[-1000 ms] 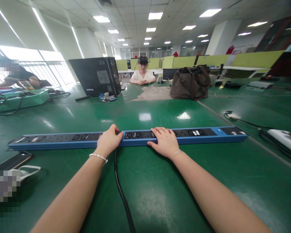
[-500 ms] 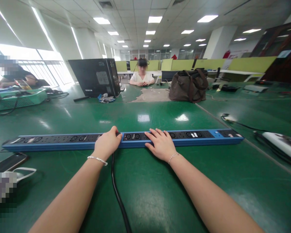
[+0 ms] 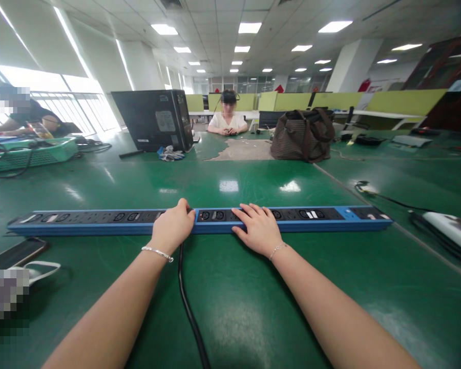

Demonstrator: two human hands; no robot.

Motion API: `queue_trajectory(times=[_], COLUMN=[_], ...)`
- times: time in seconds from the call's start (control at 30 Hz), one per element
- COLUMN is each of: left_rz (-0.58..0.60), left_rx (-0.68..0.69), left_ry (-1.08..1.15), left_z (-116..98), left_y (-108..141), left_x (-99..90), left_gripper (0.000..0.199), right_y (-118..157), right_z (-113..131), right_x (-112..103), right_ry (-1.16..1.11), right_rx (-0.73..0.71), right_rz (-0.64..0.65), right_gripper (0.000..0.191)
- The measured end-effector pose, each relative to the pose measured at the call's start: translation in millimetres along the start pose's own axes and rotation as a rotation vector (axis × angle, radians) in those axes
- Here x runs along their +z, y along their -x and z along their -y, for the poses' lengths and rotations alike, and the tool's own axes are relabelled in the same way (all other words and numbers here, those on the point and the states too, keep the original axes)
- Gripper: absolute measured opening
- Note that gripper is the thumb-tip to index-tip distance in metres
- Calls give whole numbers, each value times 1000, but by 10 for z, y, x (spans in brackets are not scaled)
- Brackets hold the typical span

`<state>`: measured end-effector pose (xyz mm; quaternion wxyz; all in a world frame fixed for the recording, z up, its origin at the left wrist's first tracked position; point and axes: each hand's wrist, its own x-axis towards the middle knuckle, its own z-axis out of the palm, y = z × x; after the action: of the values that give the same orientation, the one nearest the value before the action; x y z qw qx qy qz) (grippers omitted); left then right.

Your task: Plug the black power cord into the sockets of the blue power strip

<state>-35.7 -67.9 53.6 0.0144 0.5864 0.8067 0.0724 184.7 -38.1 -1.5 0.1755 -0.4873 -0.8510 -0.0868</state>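
A long blue power strip [image 3: 115, 229] with black sockets lies across the green table in front of me. Near its middle, my left hand [image 3: 173, 224] is closed over the sockets, thumb and fingers pinched together. From beneath that hand a black power cord [image 3: 187, 302] runs toward me; its plug end is hidden in my fingers. To the right, my right hand [image 3: 257, 228] rests open and flat on the strip, fingers spread over the sockets, holding it from above.
A phone [image 3: 19, 252] lies at left. Farther back are a green basket [image 3: 57, 150] with cables, a black computer case [image 3: 153, 120], gloves [image 3: 171, 153] and a brown bag [image 3: 301, 136]. A white device [image 3: 451, 230] with a cable lies at right. Two people sit beyond.
The whole view has shifted slightly. Both hands keep the same places on the power strip, the left closed and the right spread flat.
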Motion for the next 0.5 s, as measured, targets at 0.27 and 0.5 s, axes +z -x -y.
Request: queue_trajectory(times=[0.27,0.5], left_rz=[-23,-23], left_rx=[-11,-11], left_ry=[-35,-33], left_z=[-7,3], left_y=[-1,-4], left_x=[-4,5], left_gripper=[36,37], right_y=[5,9], right_z=[2,-4], right_x=[8,23], right_ry=[-18,-21], right_rx=[4,3], right_rz=[-26,-31], right_gripper=[49,49])
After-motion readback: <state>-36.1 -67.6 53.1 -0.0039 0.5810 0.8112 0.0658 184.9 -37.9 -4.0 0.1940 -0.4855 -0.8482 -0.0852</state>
